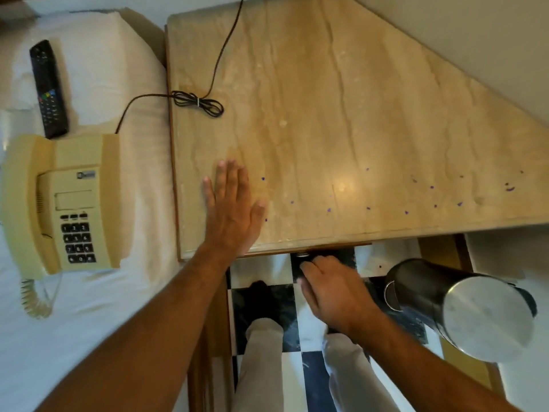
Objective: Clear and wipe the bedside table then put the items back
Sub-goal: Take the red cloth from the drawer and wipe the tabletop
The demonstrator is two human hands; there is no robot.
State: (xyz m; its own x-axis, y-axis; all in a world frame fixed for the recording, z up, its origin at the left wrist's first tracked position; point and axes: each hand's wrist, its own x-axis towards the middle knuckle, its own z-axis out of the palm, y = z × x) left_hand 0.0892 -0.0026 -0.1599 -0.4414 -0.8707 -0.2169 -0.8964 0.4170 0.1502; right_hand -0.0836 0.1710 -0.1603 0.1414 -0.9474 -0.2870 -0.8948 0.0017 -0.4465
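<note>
The bedside table (341,114) has a beige marble top; only a black phone cord (197,102) and scattered purple specks (430,200) lie on it. My left hand (234,209) rests flat and open on the top near its front left corner. My right hand (332,289) is below the front edge, fingers curled by a small metal knob (303,254); I cannot tell whether it grips the knob. A beige telephone (59,203) and a black remote control (49,87) lie on the white bed to the left.
A dark pedal bin with a steel lid (475,310) stands on the checkered floor (261,272) at the right, close to my right hand. My legs are under the table's front edge. A wall runs along the table's slanted back right side.
</note>
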